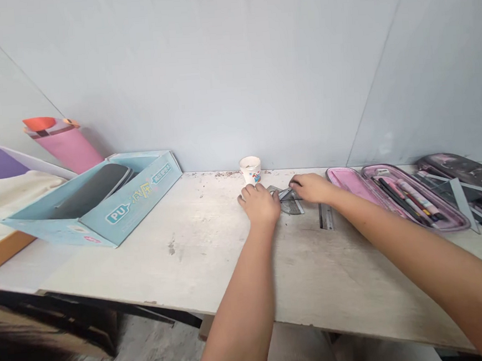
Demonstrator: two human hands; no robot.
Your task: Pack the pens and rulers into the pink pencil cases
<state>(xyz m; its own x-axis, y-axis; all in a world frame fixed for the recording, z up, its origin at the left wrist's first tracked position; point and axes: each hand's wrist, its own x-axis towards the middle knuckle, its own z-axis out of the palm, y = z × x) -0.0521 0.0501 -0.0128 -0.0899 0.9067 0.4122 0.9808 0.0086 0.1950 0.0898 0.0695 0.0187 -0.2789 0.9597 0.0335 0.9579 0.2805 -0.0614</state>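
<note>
My left hand rests low over the table behind a paper cup's near side, its fingers curled and its thumb against the edge of a clear set square. From the other side, the fingertips of my right hand pinch the same see-through piece. Just under it lies a clear protractor, flat on the table and partly covered. A short clear ruler lies below my right wrist. The white paper cup with a coloured print stands upright beyond my left fingers.
To the right an open pink pencil case holds pens, beside a dark case and more set squares. A light-blue box with a grey case inside stands left, near a pink roll. A wall backs the table.
</note>
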